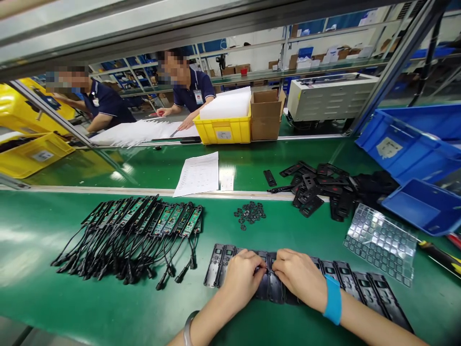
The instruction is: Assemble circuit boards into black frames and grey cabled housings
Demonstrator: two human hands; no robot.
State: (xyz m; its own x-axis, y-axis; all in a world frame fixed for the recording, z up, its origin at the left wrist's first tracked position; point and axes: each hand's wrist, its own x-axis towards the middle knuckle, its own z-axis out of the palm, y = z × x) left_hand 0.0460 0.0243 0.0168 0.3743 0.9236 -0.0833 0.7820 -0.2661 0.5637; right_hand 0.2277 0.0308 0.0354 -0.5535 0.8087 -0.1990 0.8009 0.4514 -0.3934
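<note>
A row of black plastic housings (276, 288) lies side by side on the green bench in front of me. Over the left part of that row, my left hand (243, 271) is closed, thumb and index finger pinched at a housing's upper end. Close beside it, my right hand (298, 276), with a blue band at the wrist, is also pinched at the housings. Whatever small thing the fingertips hold is hidden. Just beyond the hands sits a small heap of tiny black parts (249, 214).
Cabled circuit board assemblies (144, 223) lie at left. Loose black covers (309, 187) are piled at back right, near blue bins (425, 204), a clear sticker sheet (382, 242) and a yellow-black screwdriver (441, 257). A paper sheet (198, 173) lies behind. Two people work across the bench.
</note>
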